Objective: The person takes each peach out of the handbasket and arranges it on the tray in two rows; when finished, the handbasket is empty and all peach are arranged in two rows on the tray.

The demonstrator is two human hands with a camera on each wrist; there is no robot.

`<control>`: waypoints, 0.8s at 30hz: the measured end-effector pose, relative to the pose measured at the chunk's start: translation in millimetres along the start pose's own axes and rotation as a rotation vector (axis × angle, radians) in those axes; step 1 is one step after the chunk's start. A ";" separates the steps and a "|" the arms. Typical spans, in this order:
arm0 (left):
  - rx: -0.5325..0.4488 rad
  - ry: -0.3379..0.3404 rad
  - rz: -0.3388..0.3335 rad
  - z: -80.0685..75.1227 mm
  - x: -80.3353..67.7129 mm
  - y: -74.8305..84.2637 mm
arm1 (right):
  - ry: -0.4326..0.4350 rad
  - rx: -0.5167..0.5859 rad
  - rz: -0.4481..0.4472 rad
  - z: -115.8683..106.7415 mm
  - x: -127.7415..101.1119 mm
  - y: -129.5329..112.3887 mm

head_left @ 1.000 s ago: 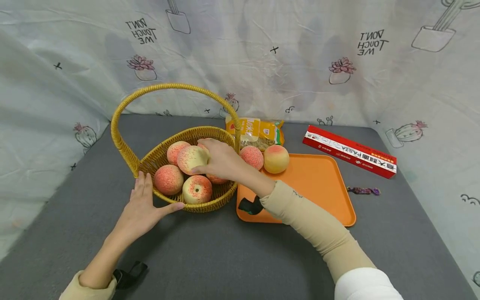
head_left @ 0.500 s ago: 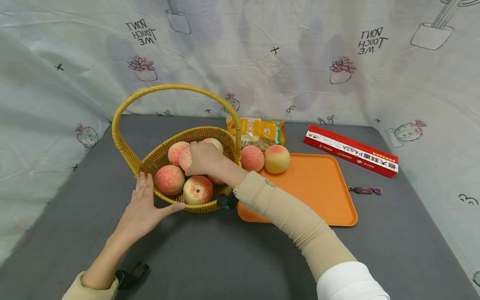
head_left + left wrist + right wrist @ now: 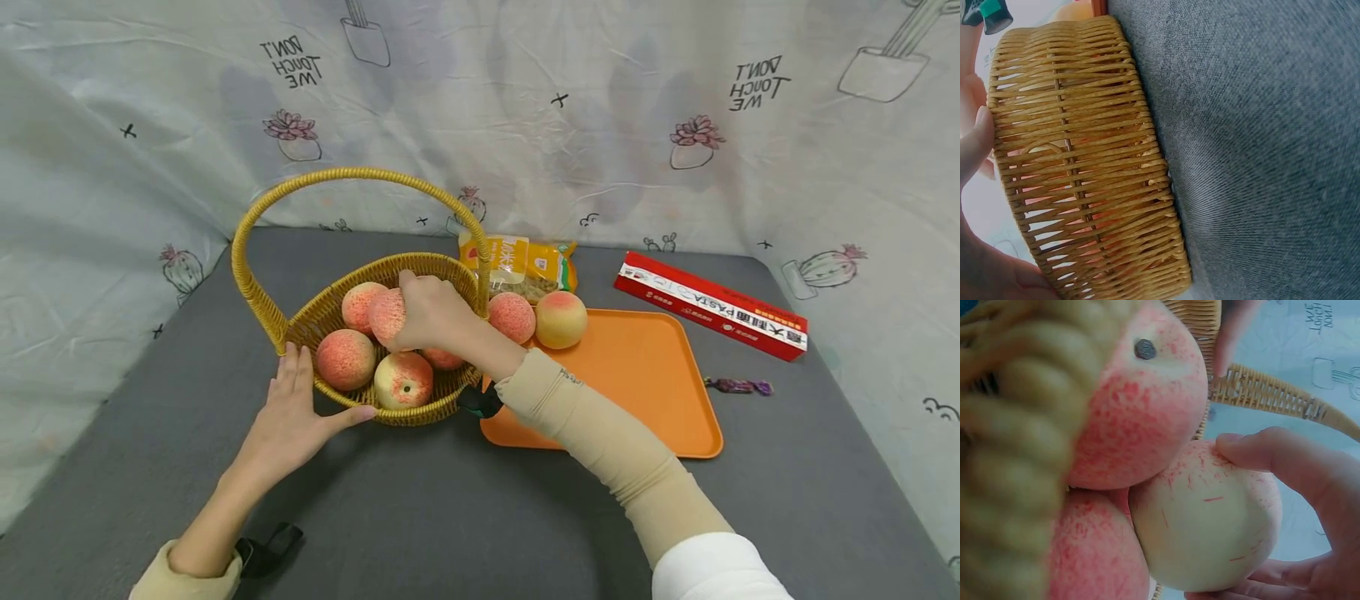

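A yellow wicker basket (image 3: 408, 416) with a tall arched handle holds several pink-and-cream peaches, among them a peach (image 3: 346, 360) at the front left. My right hand (image 3: 437, 314) is inside it and grips a peach (image 3: 1210, 519) between thumb and fingers. That peach touches its neighbours in the right wrist view, and my hand covers part of the basket's contents in the head view. Against the basket's left rim rest the straight fingers of my left hand (image 3: 288, 417), its thumb stretched along the front rim. The left wrist view shows that thumb on the woven wall (image 3: 1085, 156).
Right of the basket lies an orange tray (image 3: 637, 375), with a pink peach (image 3: 512, 317) and a yellowish peach (image 3: 561, 320) at its back left. Behind are a yellow food bag (image 3: 528, 267) and a red pasta box (image 3: 712, 304). A purple-wrapped candy (image 3: 738, 386) lies at right.
My right hand has moved left and deeper over the basket with its peach, then slightly back to the right. The peach now shows a pinker side. The left hand stays on the rim.
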State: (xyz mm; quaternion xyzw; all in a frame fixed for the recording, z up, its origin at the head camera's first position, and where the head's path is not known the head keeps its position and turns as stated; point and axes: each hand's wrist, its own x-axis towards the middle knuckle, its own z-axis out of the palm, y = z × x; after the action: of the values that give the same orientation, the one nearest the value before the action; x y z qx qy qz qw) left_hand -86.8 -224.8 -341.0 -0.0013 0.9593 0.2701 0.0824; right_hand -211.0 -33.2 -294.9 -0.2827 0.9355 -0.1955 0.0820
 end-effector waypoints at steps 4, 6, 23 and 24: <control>-0.003 0.004 0.003 0.4 -0.6 1.0 | 0.019 0.064 0.005 -2.6 -7.9 4.6; 0.000 0.005 0.000 0.4 -1.0 1.3 | 0.027 0.117 0.008 -2.8 -11.9 6.9; 0.011 0.005 -0.010 1.0 -0.1 0.9 | 0.211 0.471 -0.031 10.4 -38.0 31.6; 0.010 0.002 -0.011 1.2 0.1 1.0 | 0.224 0.507 -0.035 10.4 -39.7 32.9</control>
State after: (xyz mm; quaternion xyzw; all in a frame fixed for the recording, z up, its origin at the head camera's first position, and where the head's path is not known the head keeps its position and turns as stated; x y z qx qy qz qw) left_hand -86.8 -223.4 -341.5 -0.0064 0.9607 0.2647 0.0828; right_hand -191.8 10.9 -316.3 -0.2459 0.8549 -0.4548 0.0426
